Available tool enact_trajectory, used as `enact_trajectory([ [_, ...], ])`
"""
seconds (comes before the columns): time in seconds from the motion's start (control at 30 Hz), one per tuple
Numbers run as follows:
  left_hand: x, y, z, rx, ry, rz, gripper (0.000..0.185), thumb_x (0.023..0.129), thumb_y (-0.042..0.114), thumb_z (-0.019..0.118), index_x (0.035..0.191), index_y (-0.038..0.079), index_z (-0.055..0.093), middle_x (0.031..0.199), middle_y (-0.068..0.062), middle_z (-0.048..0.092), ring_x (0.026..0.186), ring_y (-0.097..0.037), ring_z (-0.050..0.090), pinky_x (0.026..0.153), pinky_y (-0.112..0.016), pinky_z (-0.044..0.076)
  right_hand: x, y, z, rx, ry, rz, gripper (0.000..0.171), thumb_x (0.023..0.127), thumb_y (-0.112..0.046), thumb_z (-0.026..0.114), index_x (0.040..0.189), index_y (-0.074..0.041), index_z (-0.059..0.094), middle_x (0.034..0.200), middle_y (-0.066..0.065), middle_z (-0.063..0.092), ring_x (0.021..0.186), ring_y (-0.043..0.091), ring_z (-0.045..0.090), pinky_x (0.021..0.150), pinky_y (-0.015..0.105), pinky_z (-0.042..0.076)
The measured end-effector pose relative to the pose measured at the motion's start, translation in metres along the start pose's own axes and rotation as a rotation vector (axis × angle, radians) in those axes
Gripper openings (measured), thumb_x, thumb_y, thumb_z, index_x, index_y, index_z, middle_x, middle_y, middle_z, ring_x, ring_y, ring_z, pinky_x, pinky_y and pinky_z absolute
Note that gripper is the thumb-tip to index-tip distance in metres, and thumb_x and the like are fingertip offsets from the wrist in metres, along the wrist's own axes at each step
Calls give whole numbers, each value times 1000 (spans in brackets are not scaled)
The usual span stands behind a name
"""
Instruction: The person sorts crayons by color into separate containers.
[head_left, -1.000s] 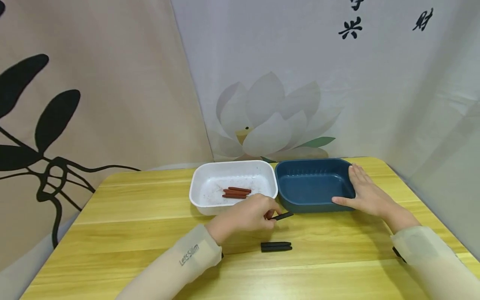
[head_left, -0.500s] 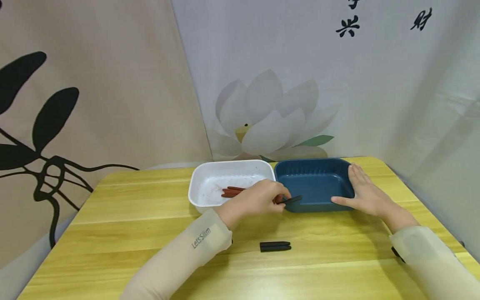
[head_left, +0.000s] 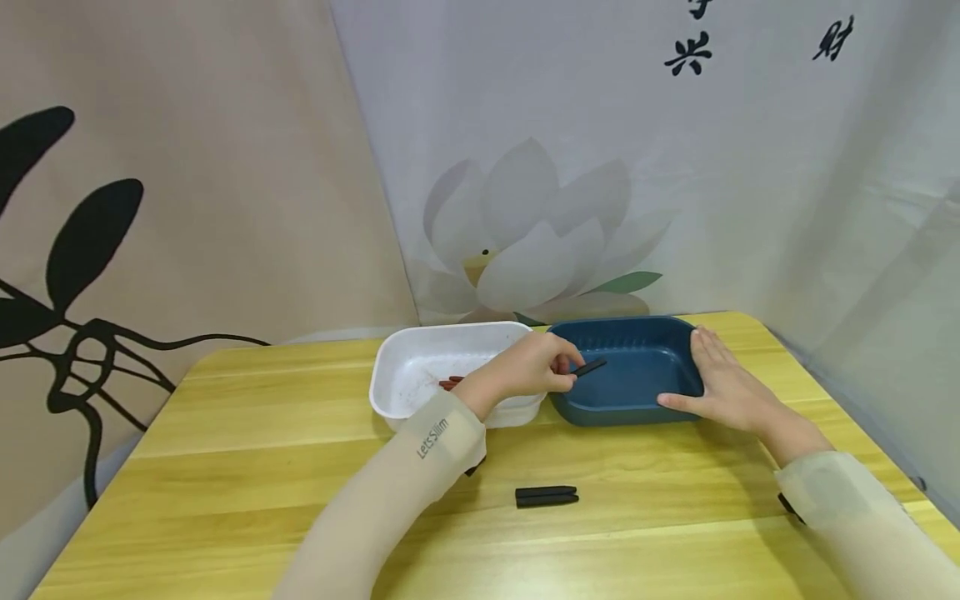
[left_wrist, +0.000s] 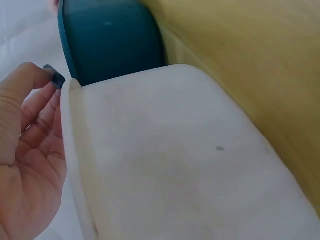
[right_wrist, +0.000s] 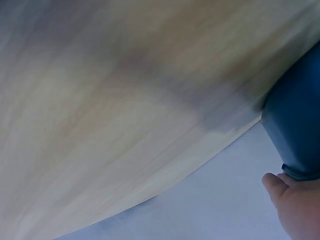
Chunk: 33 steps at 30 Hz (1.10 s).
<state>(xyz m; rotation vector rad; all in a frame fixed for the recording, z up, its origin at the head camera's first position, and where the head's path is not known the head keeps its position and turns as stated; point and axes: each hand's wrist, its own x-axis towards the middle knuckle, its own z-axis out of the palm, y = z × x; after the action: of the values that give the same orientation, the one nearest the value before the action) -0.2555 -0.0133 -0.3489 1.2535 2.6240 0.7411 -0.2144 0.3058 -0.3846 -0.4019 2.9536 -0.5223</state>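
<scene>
My left hand (head_left: 525, 365) pinches a black crayon (head_left: 591, 367) between thumb and fingertips, its free end pointing right over the near left part of the dark blue dish (head_left: 626, 414). In the left wrist view the crayon's end (left_wrist: 54, 76) shows at the fingertips, close to the white dish's rim. My right hand (head_left: 723, 392) rests on the blue dish's right side, fingers straight along the wall and thumb at the front rim. The white dish (head_left: 397, 367) stands left of the blue one. My left forearm and hand mostly hide the red-brown crayons (head_left: 448, 383) in it.
Two black crayons (head_left: 546, 497) lie side by side on the wooden table (head_left: 247, 467), in front of the dishes. Behind the table hangs a printed cloth (head_left: 360, 208). The blue dish's inside shows no crayons.
My left hand has carried the black crayon up and away from me, from in front of the dishes to over the blue dish. My right hand stays on the blue dish.
</scene>
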Motion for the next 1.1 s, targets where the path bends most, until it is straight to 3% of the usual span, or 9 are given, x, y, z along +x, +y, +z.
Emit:
enact_trajectory([
  [0.23,24,-4,2,4,-9,30,21,94,14,65,112,9,74,82,2,68,67,-8,53,64,-17,43,1,-1,-2,-9,0,6,123,86,-64,64,154,7,-10,163,26,-17,151,48,-9,118,67,8],
  [0.47,42,-1,14,38,-94,-22,23,95,17,66,116,10,73,90,2,70,74,-8,56,69,-17,46,2,-1,-3,-2,-8,9,124,86,-65,64,154,8,-9,163,26,-16,151,48,-8,118,67,7],
  [0.9,60,-4,30,93,-124,-69,22,95,20,67,115,12,73,104,-1,73,91,-10,64,79,-18,52,-2,1,0,6,5,11,123,86,-65,64,155,7,-10,163,26,-16,151,48,-8,118,68,8],
  [1.1,59,-7,32,70,-124,-91,23,97,21,65,117,12,73,110,-1,72,97,-11,65,82,-20,53,-2,0,3,10,9,14,124,86,-66,63,155,6,-10,163,25,-17,151,48,-9,118,68,7],
])
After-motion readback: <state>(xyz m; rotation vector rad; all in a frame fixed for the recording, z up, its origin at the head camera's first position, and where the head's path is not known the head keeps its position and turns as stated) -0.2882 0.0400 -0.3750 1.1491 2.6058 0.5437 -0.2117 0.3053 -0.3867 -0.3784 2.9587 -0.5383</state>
